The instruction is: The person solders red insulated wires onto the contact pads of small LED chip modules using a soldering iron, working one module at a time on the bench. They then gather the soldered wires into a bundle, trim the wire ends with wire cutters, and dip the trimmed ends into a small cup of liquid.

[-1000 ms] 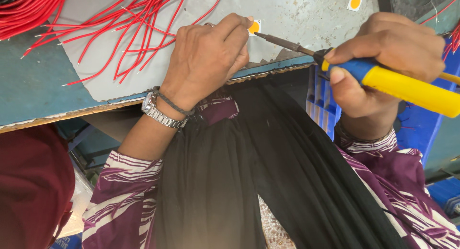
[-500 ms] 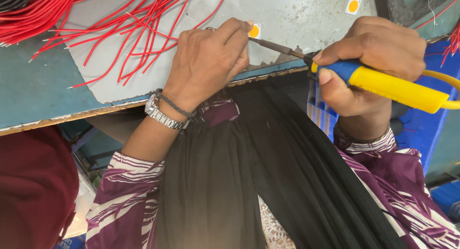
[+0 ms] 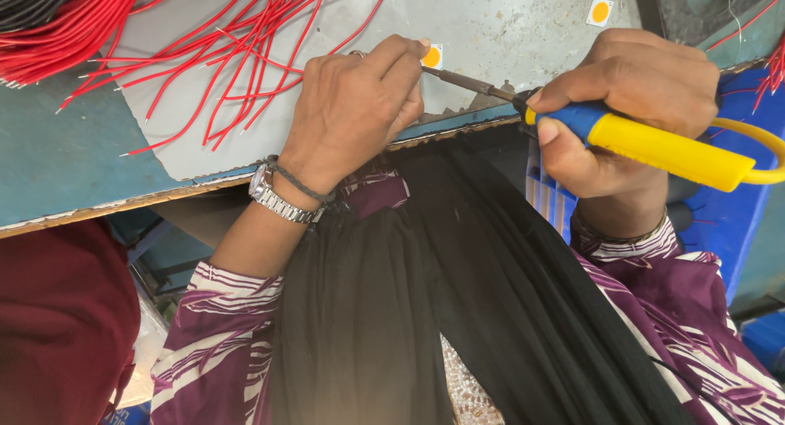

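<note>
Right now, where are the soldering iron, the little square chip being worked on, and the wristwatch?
soldering iron (image 3: 654,145), head view, on its yellow handle.
small square chip (image 3: 432,56), head view, on its orange centre beside the left fingertips.
wristwatch (image 3: 282,200), head view, on its metal band at the left wrist.

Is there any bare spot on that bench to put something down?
Bare: the blue bench top left of the grey sheet, below the red wires, and the sheet's middle. Crowded: around the left hand, the soldering iron and the right hand.
</note>
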`<act>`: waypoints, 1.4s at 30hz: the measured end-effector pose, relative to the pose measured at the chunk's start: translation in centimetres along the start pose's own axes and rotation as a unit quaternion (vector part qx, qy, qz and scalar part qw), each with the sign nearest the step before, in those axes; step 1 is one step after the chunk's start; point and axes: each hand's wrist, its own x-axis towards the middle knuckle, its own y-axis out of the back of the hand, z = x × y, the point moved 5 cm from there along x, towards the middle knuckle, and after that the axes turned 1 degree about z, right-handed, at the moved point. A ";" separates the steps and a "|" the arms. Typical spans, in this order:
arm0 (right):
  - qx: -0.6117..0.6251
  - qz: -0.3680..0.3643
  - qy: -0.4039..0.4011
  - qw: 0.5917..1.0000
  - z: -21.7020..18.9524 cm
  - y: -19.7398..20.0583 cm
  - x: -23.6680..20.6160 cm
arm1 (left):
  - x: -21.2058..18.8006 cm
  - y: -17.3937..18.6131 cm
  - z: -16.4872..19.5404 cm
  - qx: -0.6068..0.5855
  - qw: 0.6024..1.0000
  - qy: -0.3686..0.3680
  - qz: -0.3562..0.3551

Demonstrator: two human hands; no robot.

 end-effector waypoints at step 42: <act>-0.001 0.016 -0.014 1.000 -0.3 1.0 0.3 | 0.5 0.2 0.1 0.005 1.000 0.008 -0.009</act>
